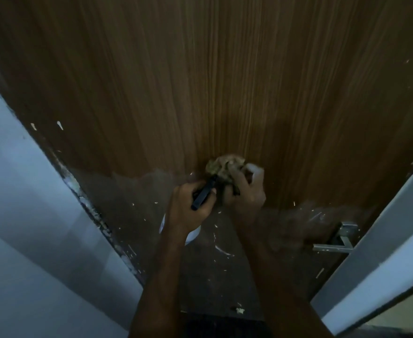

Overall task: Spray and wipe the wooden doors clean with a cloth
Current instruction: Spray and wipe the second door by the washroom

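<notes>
From the head view, a wooden door [225, 93] is seen close up, its grain running vertically; the lower part is dulled and flecked with pale specks. A crumpled cloth [225, 168] is pressed against the door just above the dulled band, bunched into a ball with no clear long axis. It is clamped in the grip of the right hand [245, 189], whose fingers are curled round it. Just beside it, the left hand [189, 203] is closed round a black spray trigger [204, 195], whose long axis slants up and to the right, its upper end pointing toward the cloth. A white bottle [193, 234] is partly hidden beneath that hand. A metal door handle [339, 240] is seen at lower right, near a pale door frame [383, 240].
</notes>
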Demonstrator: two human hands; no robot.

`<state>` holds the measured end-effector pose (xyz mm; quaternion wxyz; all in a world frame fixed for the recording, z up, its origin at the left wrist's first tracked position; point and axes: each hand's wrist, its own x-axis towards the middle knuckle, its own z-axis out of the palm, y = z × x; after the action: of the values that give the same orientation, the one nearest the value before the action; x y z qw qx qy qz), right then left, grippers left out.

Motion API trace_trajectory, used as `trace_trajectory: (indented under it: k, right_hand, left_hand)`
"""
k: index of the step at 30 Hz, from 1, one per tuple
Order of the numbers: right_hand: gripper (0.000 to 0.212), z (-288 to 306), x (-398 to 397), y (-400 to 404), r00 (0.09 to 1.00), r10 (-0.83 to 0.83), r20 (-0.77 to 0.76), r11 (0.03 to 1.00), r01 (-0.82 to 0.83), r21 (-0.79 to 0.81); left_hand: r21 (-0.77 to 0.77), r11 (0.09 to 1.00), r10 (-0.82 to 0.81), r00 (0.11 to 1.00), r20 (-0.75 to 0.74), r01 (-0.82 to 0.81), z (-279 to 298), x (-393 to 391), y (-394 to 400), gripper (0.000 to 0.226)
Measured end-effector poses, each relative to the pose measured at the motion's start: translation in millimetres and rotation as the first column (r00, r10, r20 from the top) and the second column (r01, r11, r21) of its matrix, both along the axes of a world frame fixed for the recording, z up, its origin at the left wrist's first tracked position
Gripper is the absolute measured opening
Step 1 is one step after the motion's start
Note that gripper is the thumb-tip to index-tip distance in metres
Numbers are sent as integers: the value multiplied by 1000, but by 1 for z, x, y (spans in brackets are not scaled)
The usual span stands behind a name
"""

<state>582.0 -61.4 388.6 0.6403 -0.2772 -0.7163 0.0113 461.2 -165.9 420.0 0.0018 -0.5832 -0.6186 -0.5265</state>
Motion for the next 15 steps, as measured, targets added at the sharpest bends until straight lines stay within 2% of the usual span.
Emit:
trace_trajectory:
  k: [2,4,6,8,10,11,12,15]
  right_hand:
    - [56,-49,5,-10,981,70,179,997,-62,-50]
    - [60,-77,11,-19,962,112,248,987,-78,-143]
    - [53,-65,9,-23,975,103,195,984,-71,-161]
    - [44,-23,-1,-23,999,30,44,992,-24,-128]
    - [44,18,-15,-16,992,-10,-123,996,-2,-93]
    - [45,26,-21,-14,987,-18,-158,997,5,-82]
    - [47,25,-26,-15,989,-22,-148,998,12,-69]
    - [48,-27,-31,-26,1000,7,26,998,-6,-63]
  left_hand:
    - [-1,1000,-23,1000,12,23,2,-6,-1,36]
    - [6,1000,-26,1000,12,26,2,-13,-2,37]
    - [14,1000,-18,1000,8,17,2,-18,-4,38]
    - [13,1000,-17,1000,-3,17,1,-23,-7,39]
    - [18,1000,-13,1000,-22,13,-2,-25,-12,41]
    - [10,1000,-17,1000,-16,17,-4,-27,-13,40]
    - [-2,1000,-25,1000,11,25,-5,-31,-15,37]
    - [-19,999,-42,998,47,43,-9,-45,-17,31]
